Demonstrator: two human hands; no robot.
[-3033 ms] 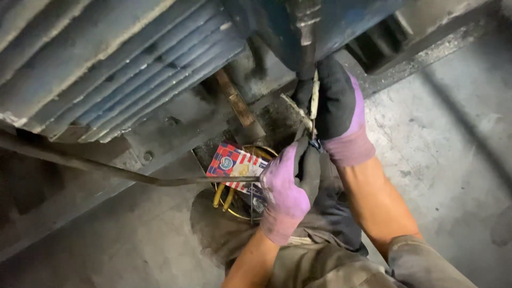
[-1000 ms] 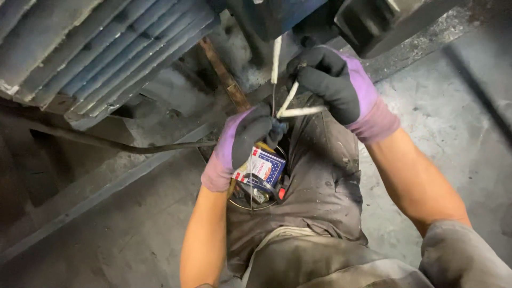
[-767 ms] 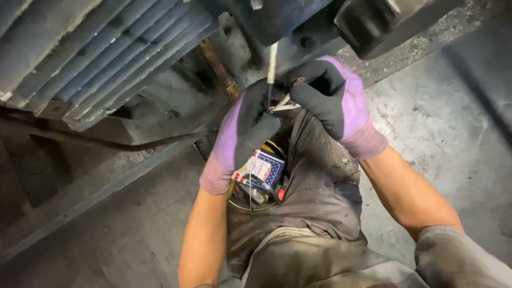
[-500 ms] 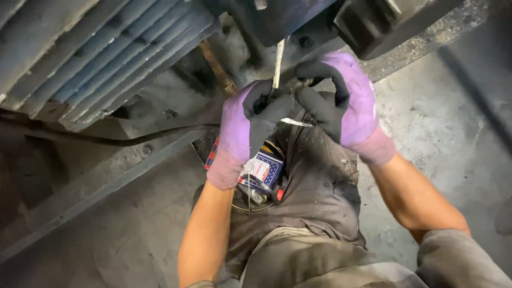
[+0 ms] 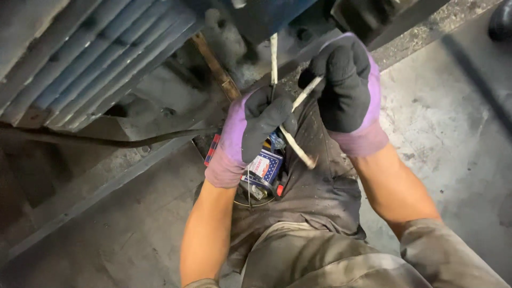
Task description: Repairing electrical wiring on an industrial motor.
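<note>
My left hand [image 5: 250,128], in a purple and black glove, is closed around pale sleeved wires [image 5: 273,58] that hang down from a dark blue machine housing [image 5: 266,16]. My right hand [image 5: 346,90], gloved the same way, pinches another pale wire end [image 5: 308,93] just to the right. A loose whitish wire tail [image 5: 297,151] sticks out below my left hand. Under both hands a small blue, red and white box [image 5: 265,166] lies in a round container [image 5: 256,197] by my knee.
A ribbed grey motor casing [image 5: 80,64] fills the upper left. A rusty bar [image 5: 216,66] and a dark cable [image 5: 106,140] run beside it. Stained concrete floor [image 5: 453,122] lies to the right, my grey trouser leg [image 5: 320,250] below.
My hands rose from the box to the hanging wires and came together. In the last half second the right hand lifted a wire end up and right; the left kept its grip.
</note>
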